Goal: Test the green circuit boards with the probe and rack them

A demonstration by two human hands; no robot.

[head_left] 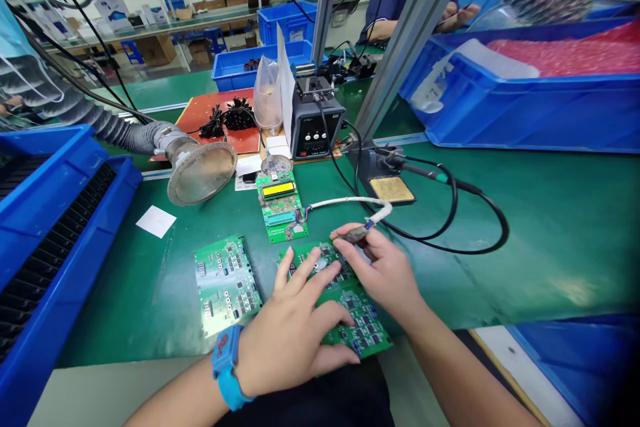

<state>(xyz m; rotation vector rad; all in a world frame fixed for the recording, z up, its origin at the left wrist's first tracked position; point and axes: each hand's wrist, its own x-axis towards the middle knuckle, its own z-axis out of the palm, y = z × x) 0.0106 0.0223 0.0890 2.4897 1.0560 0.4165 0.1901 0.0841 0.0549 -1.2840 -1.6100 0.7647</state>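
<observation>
My left hand, with a blue wrist strap, lies with its fingers spread over a green circuit board at the table's near edge. Between the thumb and fingers of my right hand is a grey, tape-wrapped probe, held low over the board's upper right edge. Its tip is partly hidden, so I cannot tell whether it touches. A white-sleeved cable joins the probe to a small green tester board with a yellow display. Another green circuit board lies to the left.
Behind stand a soldering station and an iron in its holder, its black cord looping right. A fume duct hangs at left. Blue bins flank the left; a large blue bin stands right. A person sits beyond.
</observation>
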